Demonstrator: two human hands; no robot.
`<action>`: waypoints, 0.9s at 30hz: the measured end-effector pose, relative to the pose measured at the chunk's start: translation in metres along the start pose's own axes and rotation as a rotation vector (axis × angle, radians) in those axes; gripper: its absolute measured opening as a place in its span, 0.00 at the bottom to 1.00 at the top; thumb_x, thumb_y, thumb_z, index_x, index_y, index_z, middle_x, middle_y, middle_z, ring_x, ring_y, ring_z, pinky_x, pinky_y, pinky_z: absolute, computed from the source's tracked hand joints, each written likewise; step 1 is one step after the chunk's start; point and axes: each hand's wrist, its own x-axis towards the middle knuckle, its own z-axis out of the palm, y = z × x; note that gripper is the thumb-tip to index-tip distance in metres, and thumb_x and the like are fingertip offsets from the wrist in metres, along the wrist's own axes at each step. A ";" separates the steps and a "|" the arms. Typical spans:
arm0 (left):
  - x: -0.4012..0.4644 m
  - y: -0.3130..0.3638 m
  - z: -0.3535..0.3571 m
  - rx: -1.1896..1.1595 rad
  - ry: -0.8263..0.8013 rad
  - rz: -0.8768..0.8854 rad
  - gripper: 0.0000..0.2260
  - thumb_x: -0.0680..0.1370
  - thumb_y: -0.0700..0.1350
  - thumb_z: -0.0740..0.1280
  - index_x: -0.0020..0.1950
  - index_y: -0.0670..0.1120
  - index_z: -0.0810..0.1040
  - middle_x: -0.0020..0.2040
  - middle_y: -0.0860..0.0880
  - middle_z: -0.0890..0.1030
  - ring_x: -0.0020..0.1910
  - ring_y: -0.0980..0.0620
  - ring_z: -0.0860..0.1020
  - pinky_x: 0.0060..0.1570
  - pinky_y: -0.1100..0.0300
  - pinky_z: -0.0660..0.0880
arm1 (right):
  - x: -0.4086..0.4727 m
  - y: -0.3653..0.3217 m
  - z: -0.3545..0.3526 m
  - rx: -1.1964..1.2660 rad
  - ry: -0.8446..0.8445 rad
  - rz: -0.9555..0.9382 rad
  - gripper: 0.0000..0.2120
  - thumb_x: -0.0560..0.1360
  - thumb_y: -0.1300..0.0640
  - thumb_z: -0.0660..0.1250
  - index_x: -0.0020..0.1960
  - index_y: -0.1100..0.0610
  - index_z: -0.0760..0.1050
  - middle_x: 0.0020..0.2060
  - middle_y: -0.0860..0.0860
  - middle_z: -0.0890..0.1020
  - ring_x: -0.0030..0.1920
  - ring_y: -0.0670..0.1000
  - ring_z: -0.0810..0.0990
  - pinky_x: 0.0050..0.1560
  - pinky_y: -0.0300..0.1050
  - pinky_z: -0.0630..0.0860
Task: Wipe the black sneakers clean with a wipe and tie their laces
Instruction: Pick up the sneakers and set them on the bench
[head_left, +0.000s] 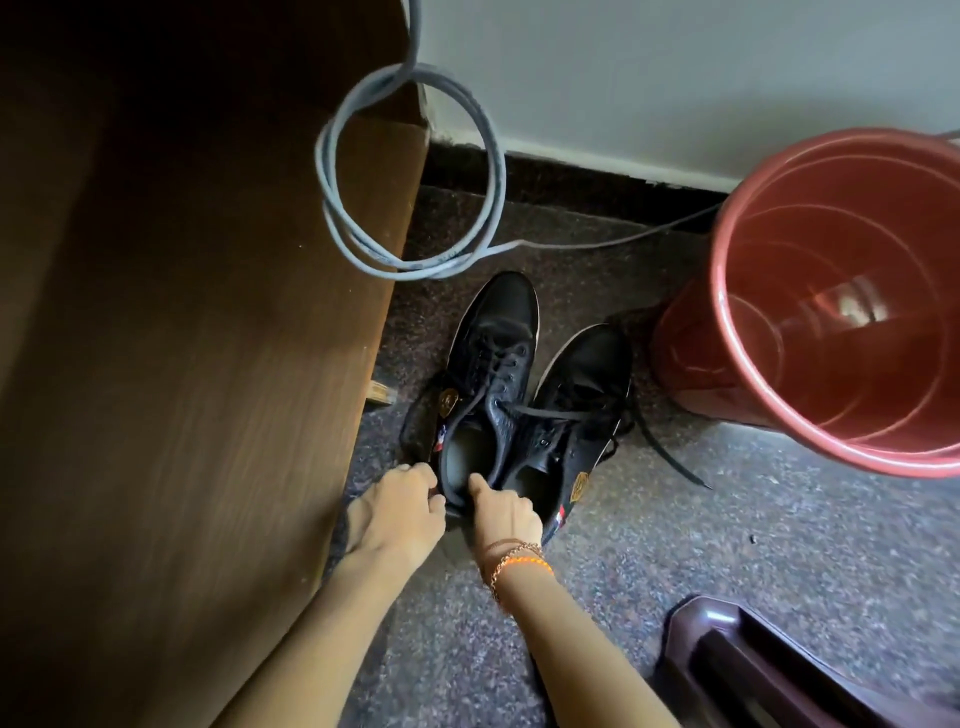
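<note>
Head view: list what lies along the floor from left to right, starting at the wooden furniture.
wooden cabinet side → left hand → left sneaker → right sneaker → loose lace end → red bucket

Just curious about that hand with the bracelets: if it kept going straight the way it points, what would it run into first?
The right hand already touches the black sneakers at their heel collars; going on, it would likely slide into a shoe opening, though depth is unclear.
</note>
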 end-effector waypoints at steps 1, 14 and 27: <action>-0.001 -0.001 -0.002 0.011 -0.008 -0.003 0.13 0.79 0.49 0.58 0.63 0.51 0.73 0.63 0.50 0.76 0.62 0.48 0.75 0.58 0.57 0.72 | 0.001 0.001 -0.003 0.052 0.006 0.013 0.16 0.77 0.65 0.56 0.62 0.55 0.66 0.58 0.61 0.77 0.61 0.61 0.74 0.56 0.50 0.74; -0.069 0.013 -0.070 -0.115 0.026 -0.050 0.12 0.80 0.48 0.57 0.61 0.51 0.75 0.62 0.50 0.78 0.60 0.46 0.76 0.56 0.56 0.72 | -0.106 0.010 -0.114 0.190 0.231 0.077 0.30 0.68 0.31 0.59 0.51 0.56 0.79 0.53 0.58 0.82 0.56 0.60 0.78 0.52 0.47 0.75; -0.318 0.014 -0.194 -0.394 0.324 -0.002 0.11 0.80 0.44 0.56 0.57 0.47 0.76 0.60 0.52 0.74 0.60 0.51 0.73 0.57 0.56 0.71 | -0.398 -0.017 -0.210 -0.368 -0.066 -0.136 0.30 0.61 0.43 0.74 0.58 0.57 0.73 0.57 0.55 0.80 0.57 0.56 0.79 0.55 0.47 0.76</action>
